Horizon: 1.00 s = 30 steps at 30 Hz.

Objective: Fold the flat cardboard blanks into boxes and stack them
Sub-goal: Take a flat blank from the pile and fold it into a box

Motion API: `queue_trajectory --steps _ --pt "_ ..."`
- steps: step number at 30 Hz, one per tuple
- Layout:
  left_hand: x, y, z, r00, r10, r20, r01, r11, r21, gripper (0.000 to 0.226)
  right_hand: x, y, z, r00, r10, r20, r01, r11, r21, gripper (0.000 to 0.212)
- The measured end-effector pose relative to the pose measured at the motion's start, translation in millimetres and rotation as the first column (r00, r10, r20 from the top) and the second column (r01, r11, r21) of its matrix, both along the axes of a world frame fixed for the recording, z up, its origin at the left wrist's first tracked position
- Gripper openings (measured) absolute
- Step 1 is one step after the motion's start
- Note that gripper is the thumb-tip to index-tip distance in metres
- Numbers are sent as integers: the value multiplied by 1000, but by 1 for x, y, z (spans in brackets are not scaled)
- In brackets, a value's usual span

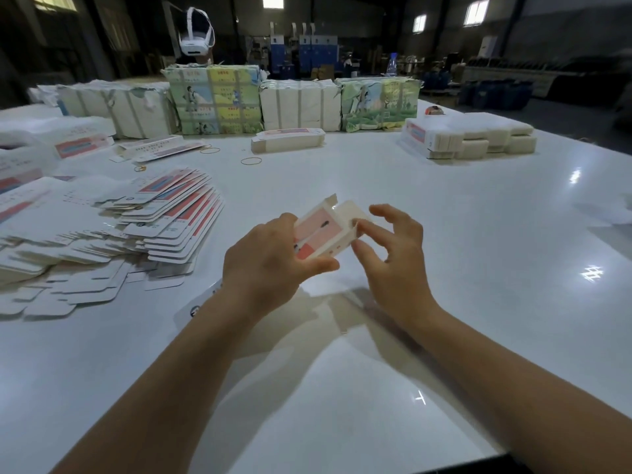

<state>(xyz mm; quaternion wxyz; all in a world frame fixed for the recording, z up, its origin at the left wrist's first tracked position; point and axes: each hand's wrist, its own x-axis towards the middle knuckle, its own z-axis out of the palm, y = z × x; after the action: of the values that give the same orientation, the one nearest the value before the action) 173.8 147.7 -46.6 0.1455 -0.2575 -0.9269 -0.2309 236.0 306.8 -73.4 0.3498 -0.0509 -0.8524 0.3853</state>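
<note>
A: Both hands are up over the white table (444,206), and between them sits one small box (323,230), half formed, held clear of the surface.

B: The left hand (270,258) has it, thumb curled under the near edge, fingers wrapped behind the pink printed face.

A: And the right hand (393,254)? Its fingers (367,230) are spread fairly wide and bent, with the tips touching the box's white end flap.

B: Pressing on it rather than gripping, as far as I can see. The far flap of the box stands up, open.

A: Off to the left lies a big fanned pile of flat blanks (147,227), red and blue stripes showing.

B: Far right, a neat stack of folded boxes (478,138) sits near the table edge.

A: A smaller stack of blanks (287,140) lies at the middle back, with rubber bands (251,161) loose beside it.

B: Behind that stands a row of strapped bundles (294,104).
</note>
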Motion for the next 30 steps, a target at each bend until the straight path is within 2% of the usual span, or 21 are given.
queue_trajectory --steps 3,6,10,12,14,16,22,25,28,29,30 --pt "4 5 -2 999 -37 -7 37 999 -6 65 2 -2 0 997 73 -7 -73 997 6 32" --pt "6 5 -1 997 -74 1 74 997 -7 64 3 -2 5 990 137 -10 -138 989 -62 38" --pt "7 2 0 990 -132 40 133 991 -22 65 6 -2 8 973 227 -44 -230 969 -85 38" --pt "8 2 -1 992 -125 33 126 992 -27 63 9 -5 9 969 217 -115 -235 957 -170 35" --pt "8 3 -2 995 -96 22 97 995 -26 64 11 -8 9 972 187 -140 -216 946 -241 52" --pt "9 5 -4 997 -77 24 78 997 -17 71 10 -10 5 983 159 -89 -174 963 -205 63" --pt "9 12 -10 999 -27 -43 24 998 -65 64 9 -19 0 991 134 12 -129 970 -204 54" --pt "8 10 -9 997 -39 -69 33 996 -88 64 11 -15 3 984 179 8 -173 960 -221 52" --pt "8 5 -6 992 -57 -117 50 997 -65 65 10 -8 8 988 137 -66 -151 935 -322 65" --pt "8 4 -6 990 -63 -130 55 997 -63 66 7 -5 9 991 128 -46 -136 902 -409 74" --pt "9 4 -6 988 -69 -139 60 996 -70 67 4 -1 11 985 174 -15 -154 823 -547 81"
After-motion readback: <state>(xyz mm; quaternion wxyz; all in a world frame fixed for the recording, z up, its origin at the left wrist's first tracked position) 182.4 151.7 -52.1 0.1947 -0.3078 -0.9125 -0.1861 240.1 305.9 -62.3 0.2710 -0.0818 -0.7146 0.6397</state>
